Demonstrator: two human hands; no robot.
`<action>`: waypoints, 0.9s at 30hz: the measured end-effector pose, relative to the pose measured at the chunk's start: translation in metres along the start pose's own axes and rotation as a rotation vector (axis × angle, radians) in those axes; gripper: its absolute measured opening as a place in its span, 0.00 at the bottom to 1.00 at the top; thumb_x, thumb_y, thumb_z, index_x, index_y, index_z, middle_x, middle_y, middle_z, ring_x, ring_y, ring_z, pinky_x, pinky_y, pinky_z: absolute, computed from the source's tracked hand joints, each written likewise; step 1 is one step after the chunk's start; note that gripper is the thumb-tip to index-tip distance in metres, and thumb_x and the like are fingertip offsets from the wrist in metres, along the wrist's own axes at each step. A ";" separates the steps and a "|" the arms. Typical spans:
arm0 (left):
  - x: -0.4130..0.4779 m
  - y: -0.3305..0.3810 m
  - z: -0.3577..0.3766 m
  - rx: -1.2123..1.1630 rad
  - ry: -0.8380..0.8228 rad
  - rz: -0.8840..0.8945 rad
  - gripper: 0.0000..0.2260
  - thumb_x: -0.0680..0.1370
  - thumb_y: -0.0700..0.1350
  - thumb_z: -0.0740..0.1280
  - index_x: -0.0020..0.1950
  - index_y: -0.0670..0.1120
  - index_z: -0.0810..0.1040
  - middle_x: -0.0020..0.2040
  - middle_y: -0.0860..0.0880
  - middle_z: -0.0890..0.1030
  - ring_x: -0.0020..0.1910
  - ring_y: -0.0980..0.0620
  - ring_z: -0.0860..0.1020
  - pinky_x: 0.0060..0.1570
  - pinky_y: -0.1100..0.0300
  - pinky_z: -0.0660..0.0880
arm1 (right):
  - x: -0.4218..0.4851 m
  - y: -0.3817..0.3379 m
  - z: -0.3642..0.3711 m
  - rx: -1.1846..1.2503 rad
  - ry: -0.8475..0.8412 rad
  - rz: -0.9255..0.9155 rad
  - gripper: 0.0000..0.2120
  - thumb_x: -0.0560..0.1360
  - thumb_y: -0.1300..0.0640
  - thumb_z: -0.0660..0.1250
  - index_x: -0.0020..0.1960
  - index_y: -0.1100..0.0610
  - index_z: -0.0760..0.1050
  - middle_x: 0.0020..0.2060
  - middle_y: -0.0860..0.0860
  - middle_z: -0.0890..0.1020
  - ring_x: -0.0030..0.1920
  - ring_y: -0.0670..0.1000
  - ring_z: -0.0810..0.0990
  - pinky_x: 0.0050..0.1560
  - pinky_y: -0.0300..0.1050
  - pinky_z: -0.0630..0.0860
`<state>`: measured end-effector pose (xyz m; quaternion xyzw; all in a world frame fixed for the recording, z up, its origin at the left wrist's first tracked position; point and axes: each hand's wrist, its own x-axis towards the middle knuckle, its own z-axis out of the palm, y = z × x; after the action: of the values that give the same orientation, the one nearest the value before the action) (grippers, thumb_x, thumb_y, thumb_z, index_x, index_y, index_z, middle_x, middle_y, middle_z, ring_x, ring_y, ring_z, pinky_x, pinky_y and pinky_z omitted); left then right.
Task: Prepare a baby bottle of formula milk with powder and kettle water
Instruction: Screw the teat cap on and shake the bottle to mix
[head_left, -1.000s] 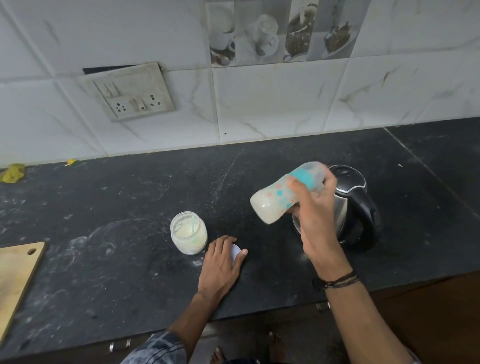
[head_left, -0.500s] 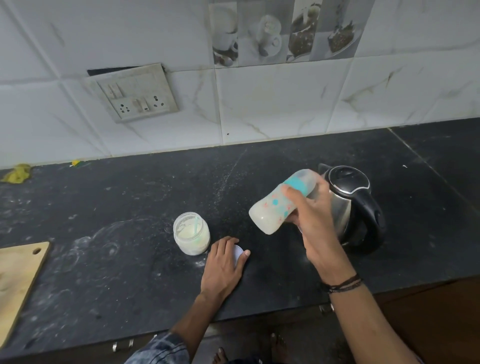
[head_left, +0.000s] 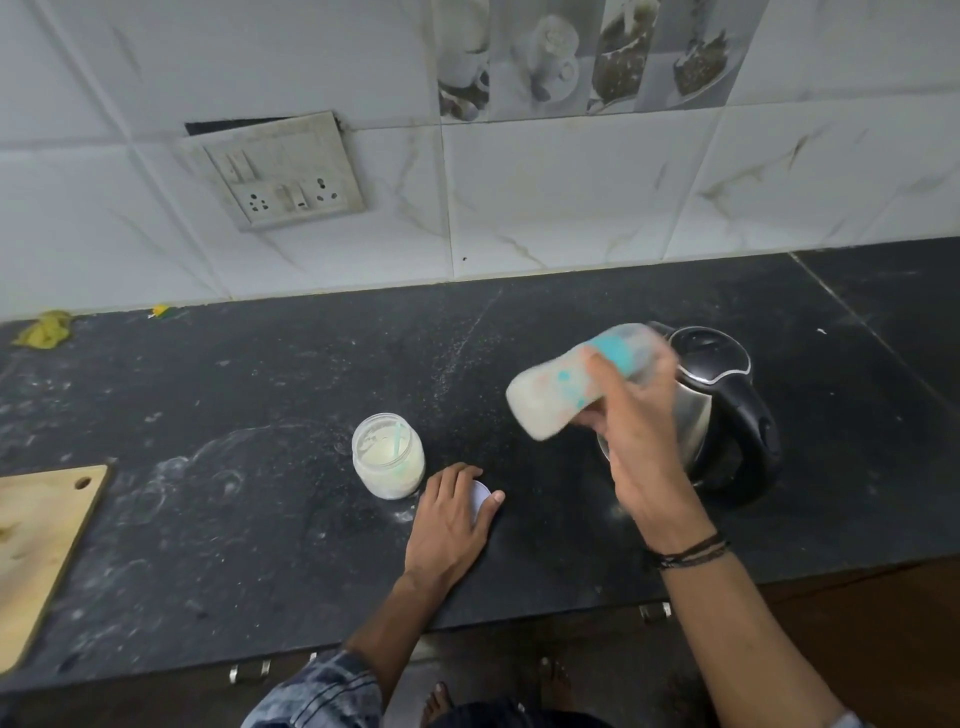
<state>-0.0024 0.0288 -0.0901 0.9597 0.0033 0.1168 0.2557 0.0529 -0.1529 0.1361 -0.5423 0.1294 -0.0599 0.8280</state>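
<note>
My right hand (head_left: 636, 441) grips a baby bottle (head_left: 550, 400) with teal and pink prints, tilted on its side in the air, milky liquid in it, its image blurred. Behind the bottle a black and steel kettle (head_left: 727, 415) stands on the dark counter (head_left: 260, 519) with its lid down. An open jar of pale powder (head_left: 387, 457) with a teal scoop inside stands left of centre. My left hand (head_left: 449, 519) lies flat on the counter, fingers over a white lid (head_left: 480, 501) beside the jar.
A wooden cutting board (head_left: 36, 535) lies at the left edge. A yellow rag (head_left: 44, 327) sits at the back left by the tiled wall. A socket plate (head_left: 283, 171) hangs on the wall. Powder dust marks the counter.
The bottle in my right hand has shifted slightly up and down and is blurred now, still tilted. My left hand stays on the white lid.
</note>
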 end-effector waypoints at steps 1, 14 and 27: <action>0.000 0.000 0.000 -0.006 0.002 0.003 0.23 0.84 0.64 0.56 0.66 0.48 0.76 0.65 0.52 0.76 0.64 0.52 0.72 0.67 0.57 0.69 | 0.000 0.001 -0.001 -0.025 -0.034 0.030 0.27 0.77 0.60 0.73 0.71 0.51 0.66 0.57 0.51 0.80 0.55 0.50 0.85 0.41 0.47 0.83; -0.002 0.002 -0.001 -0.015 0.010 -0.007 0.22 0.84 0.63 0.56 0.66 0.49 0.75 0.65 0.52 0.76 0.64 0.52 0.72 0.67 0.58 0.68 | 0.009 -0.005 -0.002 0.164 0.122 0.014 0.23 0.79 0.57 0.72 0.70 0.52 0.66 0.62 0.53 0.79 0.60 0.54 0.83 0.43 0.48 0.83; 0.001 0.002 -0.001 0.000 0.003 -0.005 0.24 0.84 0.65 0.55 0.66 0.48 0.76 0.65 0.52 0.76 0.64 0.52 0.72 0.68 0.58 0.68 | 0.017 0.003 -0.006 0.162 0.089 0.031 0.25 0.78 0.57 0.72 0.71 0.51 0.66 0.63 0.53 0.79 0.61 0.54 0.83 0.44 0.47 0.83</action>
<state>-0.0017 0.0273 -0.0880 0.9594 0.0058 0.1178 0.2561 0.0671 -0.1608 0.1289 -0.4684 0.1695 -0.0813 0.8633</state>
